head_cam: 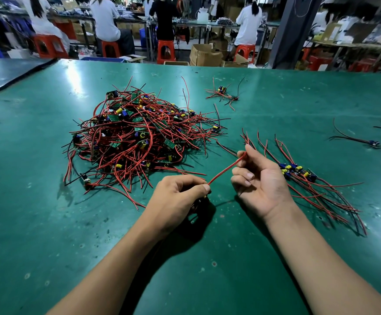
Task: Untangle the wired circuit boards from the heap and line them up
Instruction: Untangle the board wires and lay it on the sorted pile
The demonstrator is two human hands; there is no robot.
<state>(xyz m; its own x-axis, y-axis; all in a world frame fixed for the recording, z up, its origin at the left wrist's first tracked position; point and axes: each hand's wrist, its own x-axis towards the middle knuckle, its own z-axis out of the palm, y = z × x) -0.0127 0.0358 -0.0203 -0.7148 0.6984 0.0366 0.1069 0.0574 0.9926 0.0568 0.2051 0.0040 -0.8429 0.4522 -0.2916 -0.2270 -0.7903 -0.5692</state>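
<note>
Wired circuit boards (137, 137) lay heaped on the green counter (48, 223) beyond the left grip (175, 196), which pinched one end of a red wire (227, 169); the right grip (260, 180) pinched its other end. Lined-up boards (298, 172) lay just right of it.

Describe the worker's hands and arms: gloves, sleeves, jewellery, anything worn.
Nothing is worn. The left hand and right hand are bare: no gloves or rings, and the nails are cut short. The left forearm and right forearm are uncovered down to the bottom edge of the picture, with no sleeve, watch, wrist strap or bracelet in view.
</note>
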